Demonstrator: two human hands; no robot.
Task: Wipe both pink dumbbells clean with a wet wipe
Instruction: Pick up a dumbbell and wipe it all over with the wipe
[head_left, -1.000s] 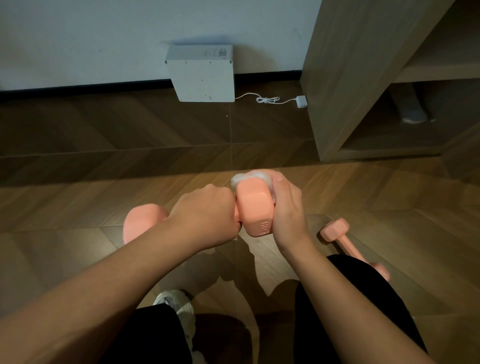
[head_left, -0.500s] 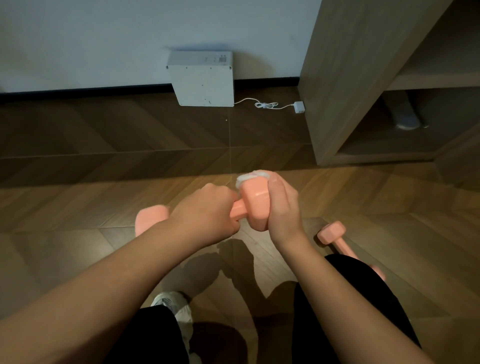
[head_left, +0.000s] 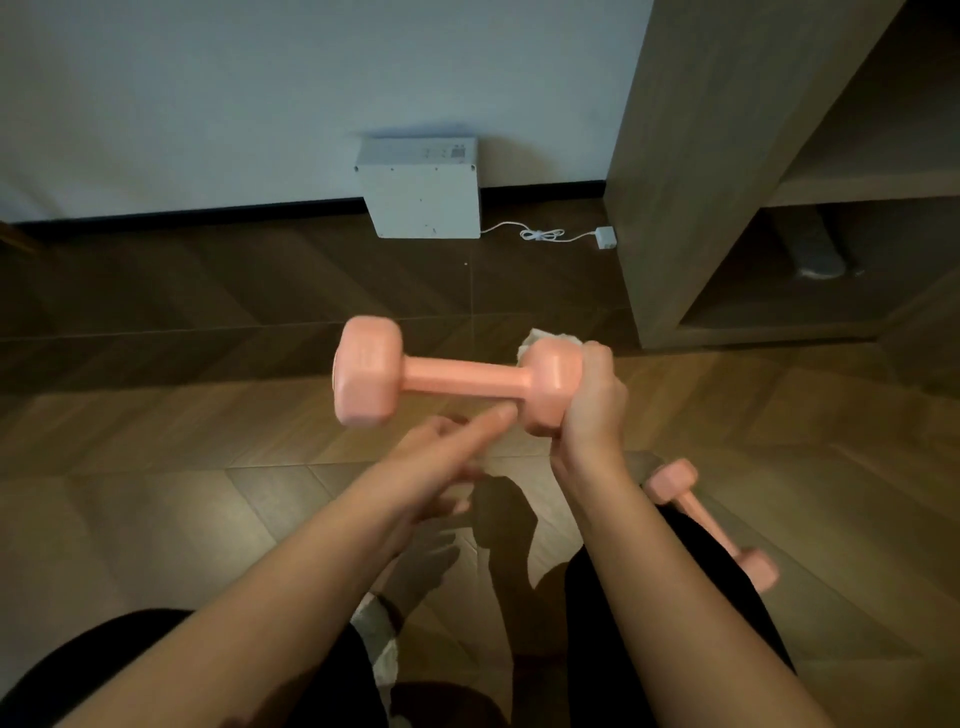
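Observation:
A pink dumbbell (head_left: 457, 378) hangs level in the air, its bar bare. My right hand (head_left: 589, 402) grips its right head, with a white wet wipe (head_left: 540, 340) bunched between palm and head and showing at the top. My left hand (head_left: 447, 447) is below the bar, off the dumbbell, fingers stretched out and blurred, one fingertip just under the bar. The second pink dumbbell (head_left: 696, 512) lies on the wooden floor to the right, partly hidden by my right knee.
A white box (head_left: 421, 189) stands against the wall with a white cable and plug (head_left: 605, 238) beside it. A wooden shelf unit (head_left: 691, 182) rises at the right. My dark-clothed legs and a light shoe (head_left: 376, 623) fill the bottom.
My left hand has let go of the dumbbell's bar and dropped below it with fingers opened. The dumbbell has risen and its whole bar now shows, held only by my right hand.

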